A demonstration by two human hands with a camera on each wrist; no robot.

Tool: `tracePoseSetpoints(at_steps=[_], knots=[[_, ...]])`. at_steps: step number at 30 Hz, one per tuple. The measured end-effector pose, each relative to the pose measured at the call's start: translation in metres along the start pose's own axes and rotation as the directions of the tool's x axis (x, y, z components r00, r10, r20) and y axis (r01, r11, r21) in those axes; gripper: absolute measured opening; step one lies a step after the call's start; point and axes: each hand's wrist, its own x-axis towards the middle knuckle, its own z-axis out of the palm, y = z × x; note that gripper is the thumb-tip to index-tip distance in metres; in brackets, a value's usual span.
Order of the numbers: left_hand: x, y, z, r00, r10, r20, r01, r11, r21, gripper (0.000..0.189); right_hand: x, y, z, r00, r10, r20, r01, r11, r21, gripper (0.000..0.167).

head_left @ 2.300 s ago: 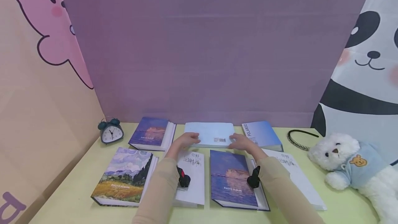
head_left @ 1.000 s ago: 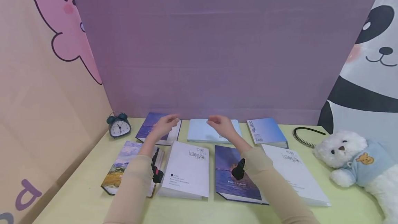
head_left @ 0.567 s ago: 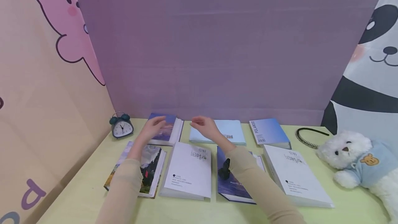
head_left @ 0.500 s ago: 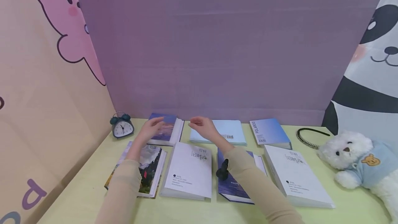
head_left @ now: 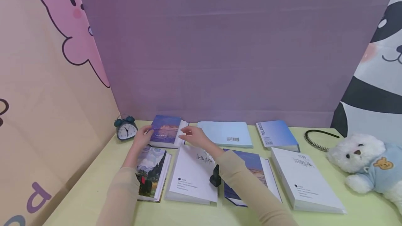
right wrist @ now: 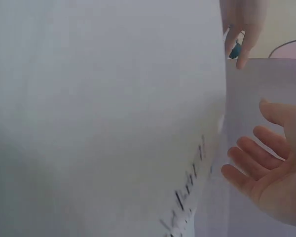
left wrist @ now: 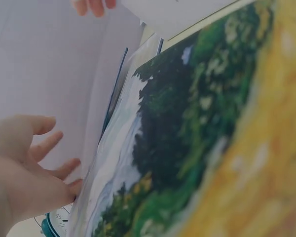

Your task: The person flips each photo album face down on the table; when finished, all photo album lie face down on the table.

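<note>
At the back left lies a blue-purple photo album (head_left: 165, 128) with a sea cliff on its cover. My left hand (head_left: 142, 138) is at its left edge, fingers spread and slightly bent; the left wrist view shows this hand (left wrist: 27, 165) holding nothing. On the album's other side, my right hand (head_left: 196, 137) hovers by the white page edges, palm facing left. Its fingers are loosely bent around air in the right wrist view, where the right hand (right wrist: 276, 168) is seen from the palm side. My left forearm partly covers a landscape-painting photo album (head_left: 154, 172) in front.
In the front row are a white album (head_left: 193, 180), another sea-cliff album (head_left: 248, 165) and a second white album (head_left: 306, 184). Behind lie a pale blue album (head_left: 224, 133) and a Polaroid album (head_left: 276, 133). An alarm clock (head_left: 126, 130), headband (head_left: 317, 145) and teddy bear (head_left: 377, 170) flank them.
Both hands let go of the pale blue album and moved left to either side of the back-left photo album, lowering toward it. The head view has turned slightly left.
</note>
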Motion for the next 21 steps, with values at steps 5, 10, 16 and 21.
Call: tracePoseSetpoints(at_steps=[5,10,16,21], knots=[[0.003,-0.005,-0.002,0.997,-0.055,0.060,0.051,0.997,0.055,0.051,0.006,0.002,0.011,0.997,-0.001,0.080,0.004,0.999,-0.042,0.044],[0.008,-0.008,0.000,0.993,-0.062,0.097,0.045,0.985,0.164,0.054,0.010,0.005,0.016,0.989,0.031,0.143,-0.019,0.996,-0.085,0.049],[0.011,-0.013,-0.001,0.993,-0.049,0.111,0.029,0.984,0.177,0.052,0.012,0.005,0.024,0.966,0.085,0.243,-0.055,0.990,-0.128,0.054],[0.007,-0.013,-0.004,0.993,-0.047,0.105,0.032,0.989,0.143,0.048,0.011,0.004,0.030,0.954,0.104,0.282,-0.053,0.982,-0.183,0.057]])
